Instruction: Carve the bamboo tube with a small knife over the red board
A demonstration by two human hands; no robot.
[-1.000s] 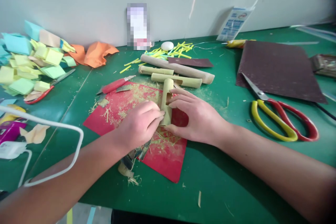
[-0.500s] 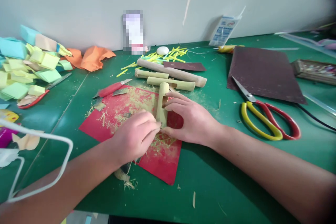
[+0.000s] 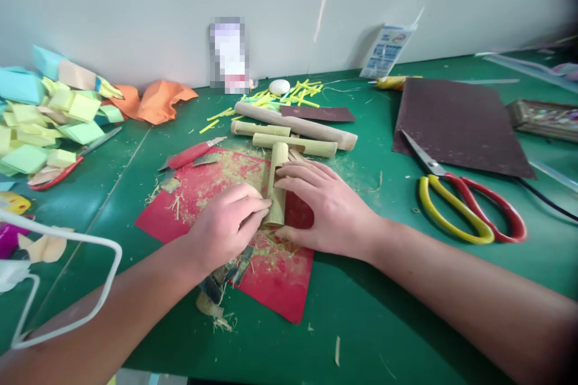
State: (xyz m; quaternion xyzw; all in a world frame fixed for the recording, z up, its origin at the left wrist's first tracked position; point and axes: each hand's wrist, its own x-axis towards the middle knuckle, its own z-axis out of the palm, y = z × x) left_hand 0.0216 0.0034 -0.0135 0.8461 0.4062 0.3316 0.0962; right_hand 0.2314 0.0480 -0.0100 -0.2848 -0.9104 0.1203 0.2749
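Observation:
A short pale bamboo piece point(image 3: 276, 192) lies lengthwise on a red mat point(image 3: 212, 183) strewn with shavings. My right hand point(image 3: 325, 207) curls round its right side, fingers over the top and thumb at the near end. My left hand point(image 3: 228, 225) is closed against the bamboo's left side; a dark blade-like tool point(image 3: 235, 269) sticks out beneath that hand toward me.
Two more bamboo sticks point(image 3: 295, 144) and a wooden dowel point(image 3: 298, 125) lie behind the mat, with a red-handled knife point(image 3: 192, 153). Scissors with yellow and red handles point(image 3: 465, 207) rest by a brown sandpaper sheet point(image 3: 456, 123). Coloured paper pieces point(image 3: 49, 117) pile at left. A white wire point(image 3: 67, 277) crosses the near left.
My right fingers have closed further over the top of the bamboo piece. My left hand has shifted slightly along its left side. The view moved a little.

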